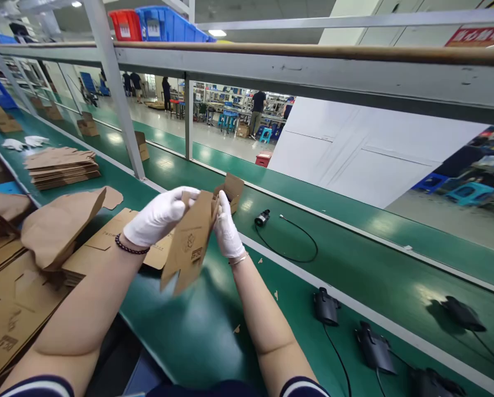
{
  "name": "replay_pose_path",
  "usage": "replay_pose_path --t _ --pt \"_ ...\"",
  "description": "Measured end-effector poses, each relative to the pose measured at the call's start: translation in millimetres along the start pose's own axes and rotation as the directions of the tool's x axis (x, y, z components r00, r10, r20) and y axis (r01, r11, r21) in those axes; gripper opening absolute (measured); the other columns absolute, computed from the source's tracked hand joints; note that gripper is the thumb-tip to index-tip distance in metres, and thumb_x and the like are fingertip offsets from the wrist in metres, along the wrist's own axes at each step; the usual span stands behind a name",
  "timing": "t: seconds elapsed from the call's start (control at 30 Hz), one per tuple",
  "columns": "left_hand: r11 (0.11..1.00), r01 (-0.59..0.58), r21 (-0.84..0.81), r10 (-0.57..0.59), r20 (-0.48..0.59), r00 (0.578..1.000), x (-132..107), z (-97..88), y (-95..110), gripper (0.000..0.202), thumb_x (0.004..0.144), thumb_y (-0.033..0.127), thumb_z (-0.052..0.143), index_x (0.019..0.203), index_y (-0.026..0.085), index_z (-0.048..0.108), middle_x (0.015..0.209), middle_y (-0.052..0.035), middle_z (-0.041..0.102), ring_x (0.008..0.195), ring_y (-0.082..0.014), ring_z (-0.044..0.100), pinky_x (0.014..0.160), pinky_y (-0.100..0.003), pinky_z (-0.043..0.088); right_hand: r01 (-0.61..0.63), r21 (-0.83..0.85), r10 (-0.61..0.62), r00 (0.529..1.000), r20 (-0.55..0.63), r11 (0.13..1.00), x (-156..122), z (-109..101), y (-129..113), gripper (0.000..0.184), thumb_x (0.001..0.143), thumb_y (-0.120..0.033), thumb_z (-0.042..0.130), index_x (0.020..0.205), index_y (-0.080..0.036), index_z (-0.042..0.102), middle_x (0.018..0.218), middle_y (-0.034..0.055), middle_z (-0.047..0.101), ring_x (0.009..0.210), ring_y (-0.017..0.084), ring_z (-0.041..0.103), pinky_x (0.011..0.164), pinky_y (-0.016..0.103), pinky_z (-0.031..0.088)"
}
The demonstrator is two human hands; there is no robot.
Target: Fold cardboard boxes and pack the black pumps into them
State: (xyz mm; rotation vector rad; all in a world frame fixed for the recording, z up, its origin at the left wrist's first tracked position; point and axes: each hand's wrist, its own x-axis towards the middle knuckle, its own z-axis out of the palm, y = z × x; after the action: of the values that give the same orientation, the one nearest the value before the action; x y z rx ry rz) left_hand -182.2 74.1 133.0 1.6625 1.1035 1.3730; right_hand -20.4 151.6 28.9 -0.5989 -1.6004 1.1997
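Note:
A partly folded brown cardboard box (191,240) with black print is raised above the green worktop, tilted, its lower flaps hanging down and slightly blurred. My left hand (160,215), in a white glove, grips its upper left edge with bent fingers. From the other side my right hand (228,230), also gloved, presses the box with its fingers pointing up. Just behind the fingertips, another open cardboard box (232,190) stands on the belt. Below my left hand lie flat cardboard blanks (106,237).
A stack of blanks (63,168) and white gloves (26,142) lie at the left. On the belt (354,242) are a small black device (262,218) with a cable and several black units, one (326,306) nearest. A metal post (114,88) and overhead shelf (313,71) stand ahead.

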Motion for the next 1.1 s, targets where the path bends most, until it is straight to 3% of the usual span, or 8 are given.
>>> replay_pose_path --t 0.17,0.3,0.5,0.57,0.67,0.83,1.03,1.1 --pt "0.984 -0.144 -0.106 0.078 -0.471 0.879 -20 24.4 -16 0.053 0.051 0.054 0.086 0.078 0.019 0.058 0.090 -0.0027 0.061 0.084 -0.0168 0.061 0.081 -0.031 0.050 -0.013 0.408 0.058 0.994 -0.097 0.913 -41 -2 -43 0.052 0.078 -0.061 0.058 0.113 -0.024 0.054 0.118 0.0053 0.064 0.106 0.026 0.063 0.092 0.045 0.053" --pt "0.853 -0.303 -0.426 0.102 -0.433 0.896 -36 57.2 -28 0.047 0.064 0.057 0.078 0.077 0.021 0.049 0.061 0.0050 0.057 0.058 -0.0121 0.058 0.066 -0.029 0.051 -0.053 0.428 0.163 0.961 -0.225 0.902 -61 -11 -57 0.051 0.082 -0.063 0.054 0.118 -0.027 0.051 0.108 0.0027 0.066 0.097 0.023 0.066 0.089 0.044 0.054" --pt "0.900 -0.349 -0.260 0.154 -0.559 0.815 -31 64.2 -9 0.037 0.069 0.048 0.078 0.084 0.020 0.059 0.059 0.0043 0.058 0.048 -0.0095 0.052 0.049 -0.022 0.044 -0.070 0.197 0.085 0.994 -0.066 0.978 -82 -14 -77 0.066 0.084 -0.072 0.045 0.131 -0.025 0.050 0.129 0.0076 0.060 0.116 0.026 0.059 0.095 0.043 0.052" --pt "0.941 -0.316 -0.124 0.219 -0.488 0.845 -31 65.4 -7 0.036 0.069 0.049 0.078 0.083 0.020 0.064 0.089 -0.0047 0.069 0.077 -0.0160 0.065 0.069 -0.027 0.052 -0.017 0.091 0.029 0.990 -0.134 0.996 -85 -16 -79 0.059 0.086 -0.068 0.048 0.125 -0.024 0.055 0.126 0.0082 0.062 0.114 0.026 0.059 0.097 0.043 0.050" --pt "0.984 -0.180 0.013 0.178 -0.253 0.951 -40 72.9 -11 0.037 0.080 0.055 0.064 0.075 0.018 0.065 0.125 -0.0110 0.062 0.117 -0.0267 0.057 0.098 -0.037 0.047 0.081 -0.099 -0.106 0.955 -0.277 0.992 -86 -19 -75 0.044 0.087 -0.060 0.051 0.101 -0.021 0.064 0.127 0.0098 0.061 0.116 0.027 0.057 0.102 0.044 0.044" --pt "0.969 -0.135 0.208 0.194 -0.294 0.936 -57 84.0 -16 0.024 0.087 0.039 0.052 0.085 0.017 0.063 0.126 -0.0128 0.061 0.115 -0.0272 0.058 0.103 -0.045 0.042 0.191 -0.231 -0.261 0.909 -0.326 0.954 -91 -18 -71 0.027 0.090 -0.042 0.050 0.099 -0.020 0.062 0.132 0.0105 0.057 0.119 0.025 0.055 0.106 0.046 0.038" --pt "0.907 -0.208 0.367 0.284 -0.167 0.944 -63 76.7 -5 0.029 0.088 0.030 0.047 0.063 0.019 0.059 0.116 -0.0111 0.066 0.109 -0.0258 0.061 0.102 -0.043 0.044 0.225 -0.329 -0.304 0.929 -0.212 0.917 -94 -29 -85 0.029 0.088 -0.032 0.047 0.065 -0.021 0.061 0.113 0.0092 0.066 0.107 0.025 0.061 0.098 0.045 0.045" --pt "0.908 -0.180 0.379 0.227 -0.084 0.970 -66 72.2 -6 0.017 0.079 0.036 0.063 0.076 0.020 0.065 0.128 -0.0114 0.060 0.117 -0.0302 0.056 0.105 -0.046 0.041 0.218 -0.403 -0.308 0.935 -0.174 0.889 -91 -33 -92 0.025 0.086 -0.031 0.049 0.065 -0.022 0.060 0.117 0.0096 0.064 0.106 0.026 0.061 0.098 0.046 0.045"
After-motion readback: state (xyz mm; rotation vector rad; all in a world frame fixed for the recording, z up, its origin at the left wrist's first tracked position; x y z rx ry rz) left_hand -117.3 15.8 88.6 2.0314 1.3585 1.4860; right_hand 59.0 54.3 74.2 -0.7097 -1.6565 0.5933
